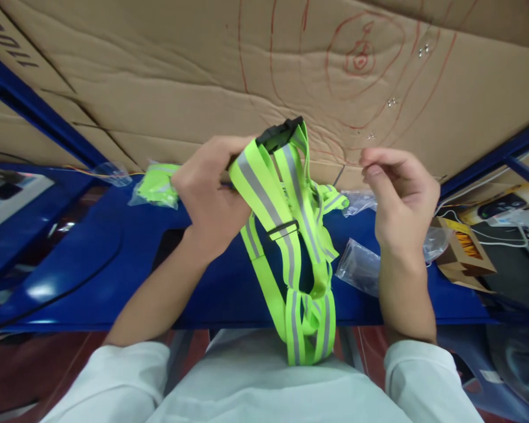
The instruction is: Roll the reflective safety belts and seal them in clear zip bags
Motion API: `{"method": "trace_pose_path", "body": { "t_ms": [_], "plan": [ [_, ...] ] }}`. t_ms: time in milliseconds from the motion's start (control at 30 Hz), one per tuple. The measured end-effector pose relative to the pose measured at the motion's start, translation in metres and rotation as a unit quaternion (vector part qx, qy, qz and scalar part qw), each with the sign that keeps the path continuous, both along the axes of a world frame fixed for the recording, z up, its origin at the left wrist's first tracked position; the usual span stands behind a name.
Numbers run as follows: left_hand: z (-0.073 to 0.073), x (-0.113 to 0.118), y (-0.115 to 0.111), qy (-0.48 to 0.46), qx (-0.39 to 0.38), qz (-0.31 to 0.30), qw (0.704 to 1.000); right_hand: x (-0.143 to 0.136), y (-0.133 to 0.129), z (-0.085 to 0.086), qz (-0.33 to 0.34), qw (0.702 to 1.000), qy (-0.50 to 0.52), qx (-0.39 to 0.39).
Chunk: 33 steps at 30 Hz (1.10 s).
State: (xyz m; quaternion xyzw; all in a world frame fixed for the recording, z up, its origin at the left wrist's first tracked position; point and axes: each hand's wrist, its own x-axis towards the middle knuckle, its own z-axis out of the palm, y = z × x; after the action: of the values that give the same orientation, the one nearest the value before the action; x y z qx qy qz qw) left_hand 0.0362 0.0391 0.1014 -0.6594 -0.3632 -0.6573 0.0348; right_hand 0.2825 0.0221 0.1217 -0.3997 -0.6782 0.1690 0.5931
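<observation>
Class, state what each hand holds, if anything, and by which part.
The left hand grips the green reflective straps at their upper end, beside the black buckle; the right hand shows nothing in its grasp.

Neon yellow-green strap harness (262, 194), grey-striped, hung bunched from left hand (214, 194); black buckle (280, 134) sat uppermost, black slider (283, 229) crossed one strap, lower loops (295, 329) dangled.

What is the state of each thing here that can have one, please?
Reflective harness: held up, loops hanging loosely
Black buckle: at harness top; clipped or not, cannot tell
Left hand: closed on harness
Right hand: raised, fingertips pinched, nothing visible held
Green bundle: packed in clear plastic
Nearest clear bag: lying flattened on blue table
Small cardboard box: open, orange contents showing
</observation>
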Motion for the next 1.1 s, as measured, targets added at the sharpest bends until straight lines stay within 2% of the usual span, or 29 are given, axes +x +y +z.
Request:
{"method": "trace_pose_path", "body": {
  "t_ms": [67,133,233,300,433,533,600,700,800,900,967,1000,1033,1100],
  "plan": [
    [-0.006,0.008,-0.008,0.062,0.051,0.001,0.997,-0.012,-0.016,0.0,0.058,0.996,-0.072,-0.017],
    [-0.014,0.02,-0.017,0.141,0.064,-0.019,0.988,-0.026,-0.026,-0.005,0.126,0.981,-0.141,-0.05],
    [-0.018,0.029,-0.027,0.23,0.014,-0.06,0.971,-0.037,-0.027,-0.014,0.127,0.973,-0.143,-0.127],
    [-0.01,0.023,-0.03,0.274,-0.028,-0.121,0.954,-0.036,-0.021,-0.017,0.127,0.974,-0.094,-0.161],
    [0.017,-0.006,-0.029,0.334,-0.087,-0.255,0.903,-0.023,-0.009,-0.016,0.206,0.956,0.005,-0.208],
    [0.027,-0.021,-0.026,0.322,-0.115,-0.301,0.89,-0.02,-0.009,-0.017,0.288,0.914,0.067,-0.276],
    [0.027,-0.022,-0.024,0.314,-0.116,-0.299,0.894,-0.022,-0.012,-0.019,0.306,0.9,0.087,-0.298],
    [0.024,-0.018,-0.023,0.319,-0.115,-0.281,0.898,-0.028,-0.014,-0.023,0.257,0.922,0.064,-0.284],
    [0.028,-0.02,-0.021,0.29,-0.121,-0.316,0.895,-0.025,-0.013,-0.022,0.223,0.94,0.013,-0.258],
    [0.033,-0.026,-0.012,0.175,-0.159,-0.334,0.913,-0.015,-0.009,-0.016,0.23,0.942,-0.017,-0.244],
    [0.03,-0.028,-0.002,0.105,-0.184,-0.348,0.913,-0.008,-0.006,-0.009,0.273,0.924,-0.057,-0.26],
    [0.027,-0.027,0.003,0.093,-0.196,-0.377,0.901,-0.005,-0.004,-0.006,0.308,0.908,-0.08,-0.273],
    [0.023,-0.025,0.007,0.1,-0.219,-0.418,0.876,-0.003,-0.003,-0.005,0.347,0.889,-0.099,-0.283],
    [0.015,-0.02,0.015,0.142,-0.283,-0.506,0.802,-0.001,0.001,-0.004,0.4,0.861,-0.107,-0.294]
  ]
}}
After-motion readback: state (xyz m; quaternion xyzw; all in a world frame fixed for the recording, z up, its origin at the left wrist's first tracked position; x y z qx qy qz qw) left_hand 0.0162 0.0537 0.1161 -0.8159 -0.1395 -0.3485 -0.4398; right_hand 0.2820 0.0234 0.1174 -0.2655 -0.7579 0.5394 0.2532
